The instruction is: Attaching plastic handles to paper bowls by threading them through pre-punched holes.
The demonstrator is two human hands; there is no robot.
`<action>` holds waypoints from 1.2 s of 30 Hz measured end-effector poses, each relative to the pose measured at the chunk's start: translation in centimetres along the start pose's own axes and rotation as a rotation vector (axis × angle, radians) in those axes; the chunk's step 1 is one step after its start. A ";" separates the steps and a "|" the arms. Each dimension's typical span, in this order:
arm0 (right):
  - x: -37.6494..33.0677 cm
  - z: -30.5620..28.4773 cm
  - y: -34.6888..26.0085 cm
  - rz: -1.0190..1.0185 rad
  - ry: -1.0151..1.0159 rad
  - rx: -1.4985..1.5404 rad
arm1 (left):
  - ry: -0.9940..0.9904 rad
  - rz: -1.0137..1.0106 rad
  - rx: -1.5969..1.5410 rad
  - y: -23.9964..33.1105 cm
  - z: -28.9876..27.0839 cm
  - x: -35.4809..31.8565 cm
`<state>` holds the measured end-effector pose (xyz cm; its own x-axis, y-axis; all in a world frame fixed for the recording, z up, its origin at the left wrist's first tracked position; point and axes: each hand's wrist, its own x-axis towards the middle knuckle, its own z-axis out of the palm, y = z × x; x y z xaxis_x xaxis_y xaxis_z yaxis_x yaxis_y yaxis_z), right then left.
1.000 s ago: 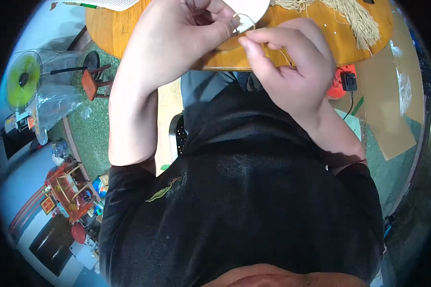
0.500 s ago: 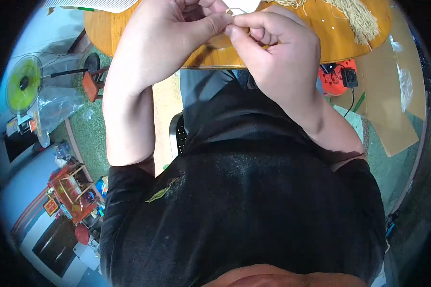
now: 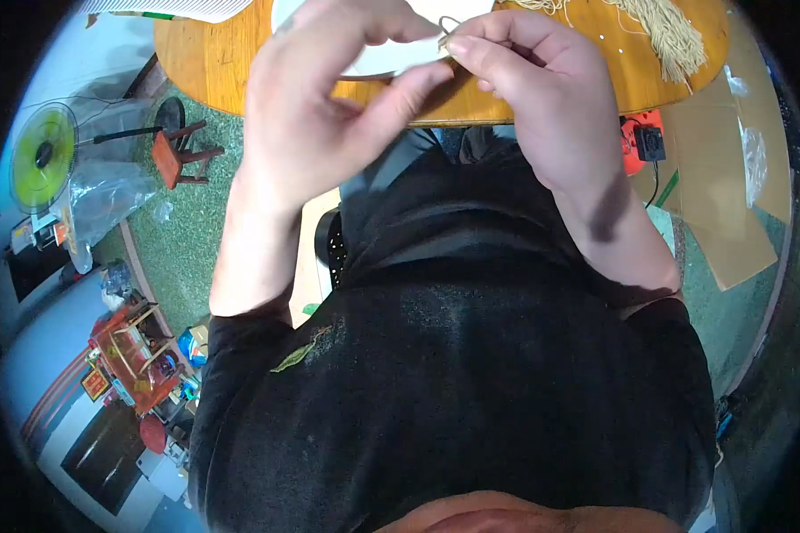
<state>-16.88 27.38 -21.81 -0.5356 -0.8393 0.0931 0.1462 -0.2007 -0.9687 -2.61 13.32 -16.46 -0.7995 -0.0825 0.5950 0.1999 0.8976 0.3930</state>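
both hands meet over the table edge

the right hand [image 3: 542, 98] pinches a thin wire loop [image 3: 449, 24] in its fingertips, above the wooden table [image 3: 213, 62]. the left hand [image 3: 329, 107] curls half shut beside it, thumb touching the right fingers; grip unclear. white plate [image 3: 373, 62] sits behind.

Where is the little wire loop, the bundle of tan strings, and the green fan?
wire loop [image 3: 450, 23], head view, on the thin bend above the right hand's fingertips
bundle of tan strings [image 3: 671, 34], head view, on the middle of the tassel
green fan [image 3: 43, 155], head view, on its round hub
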 end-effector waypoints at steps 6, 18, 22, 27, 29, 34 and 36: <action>-0.6 -0.3 0.1 0.078 0.035 0.023 | 0.015 0.026 0.093 -0.5 1.4 -1.0; -0.7 -0.7 -0.3 0.188 -0.053 0.104 | 0.099 0.081 0.141 -0.3 1.8 -1.0; -0.7 -1.0 -0.2 0.160 -0.096 0.088 | 0.081 0.013 0.051 -0.3 1.7 -1.2; -0.9 -0.9 0.1 0.023 -0.110 -0.038 | 0.089 -0.025 0.019 -0.2 1.5 -1.2; -0.9 -0.4 -0.1 -0.078 -0.073 -0.096 | 0.098 -0.048 0.045 -0.2 1.5 -1.2; -0.9 1.1 -3.9 -0.334 0.154 -0.478 | 0.110 -0.092 0.024 -0.3 1.7 -1.5; -0.5 0.4 -4.0 -0.471 0.031 -0.777 | 0.112 -0.099 0.014 -0.3 1.7 -1.4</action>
<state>-16.85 28.38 -17.89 -0.4216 -0.7404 0.5235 -0.6894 -0.1132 -0.7154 -2.49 13.93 -18.63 -0.7468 -0.2177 0.6284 0.1149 0.8885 0.4443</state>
